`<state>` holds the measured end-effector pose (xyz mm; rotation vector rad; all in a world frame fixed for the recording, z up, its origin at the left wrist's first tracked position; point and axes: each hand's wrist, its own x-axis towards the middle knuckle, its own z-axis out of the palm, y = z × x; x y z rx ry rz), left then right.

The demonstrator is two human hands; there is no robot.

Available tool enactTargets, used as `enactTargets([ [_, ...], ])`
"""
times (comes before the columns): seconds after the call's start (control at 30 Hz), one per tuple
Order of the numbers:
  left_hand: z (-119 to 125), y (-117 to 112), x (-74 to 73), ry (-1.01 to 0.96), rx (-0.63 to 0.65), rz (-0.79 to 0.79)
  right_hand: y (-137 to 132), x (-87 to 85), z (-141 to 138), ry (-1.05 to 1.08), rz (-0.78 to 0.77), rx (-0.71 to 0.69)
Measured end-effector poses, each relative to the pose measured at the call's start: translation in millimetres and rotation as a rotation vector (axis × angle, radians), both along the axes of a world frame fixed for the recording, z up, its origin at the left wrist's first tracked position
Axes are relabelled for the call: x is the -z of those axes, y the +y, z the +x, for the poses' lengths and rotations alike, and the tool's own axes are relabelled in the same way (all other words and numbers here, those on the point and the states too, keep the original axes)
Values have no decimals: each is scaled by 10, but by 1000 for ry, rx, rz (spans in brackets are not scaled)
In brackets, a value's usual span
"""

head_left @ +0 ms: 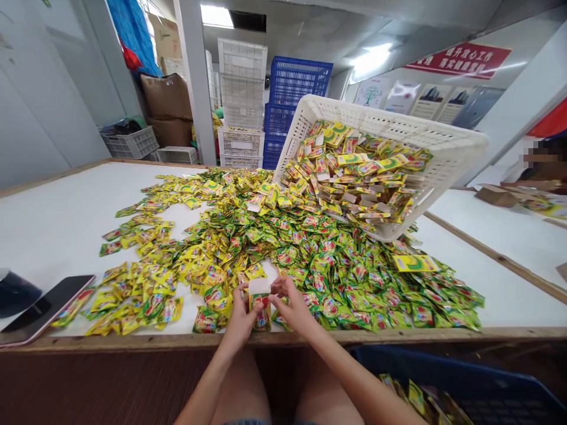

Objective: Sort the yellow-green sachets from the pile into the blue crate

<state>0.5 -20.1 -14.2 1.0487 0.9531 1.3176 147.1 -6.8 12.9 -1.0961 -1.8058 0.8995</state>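
Note:
Near the table's front edge my left hand [241,313] is closed around a small printed box [259,288] whose white end flap stands up. At the box's right side is my right hand [290,304], its thumb and fingers bent in against the box's edge. Whether a packet sits between those fingers is hidden. Green packets [328,260] with red fruit pictures lie heaped around and beyond both hands. To the left spreads a looser heap of yellow packets [163,277].
A white plastic basket [447,153] full of yellow boxes leans tilted over the heap. One flat yellow box [415,263] lies on the green packets. A phone [48,307] and dark cup [16,293] stand at left. Below the right edge is a blue crate [500,383].

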Motion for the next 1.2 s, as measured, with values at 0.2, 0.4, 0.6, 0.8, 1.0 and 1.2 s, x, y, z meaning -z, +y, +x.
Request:
enactTargets([
  [0.2, 11, -3, 46, 101, -21, 102, -11, 145, 17, 69, -28, -7],
  [0.4, -31, 64, 6, 177, -109, 124, 106, 63, -6, 9, 79, 15],
  [0.6, -89, 39, -110, 240, -73, 180, 64, 7, -11, 31, 111, -9],
  [0.8, -82, 5, -196, 367, -87, 191, -8, -11, -17, -47, 117, 59],
  [1.0, -47, 92, -168, 322, -133, 154, 101, -59, -53, -72, 42, 83],
  [1.2, -93, 68, -98, 324, -98, 155, -3, -4, -15, 1, 64, 65],
])
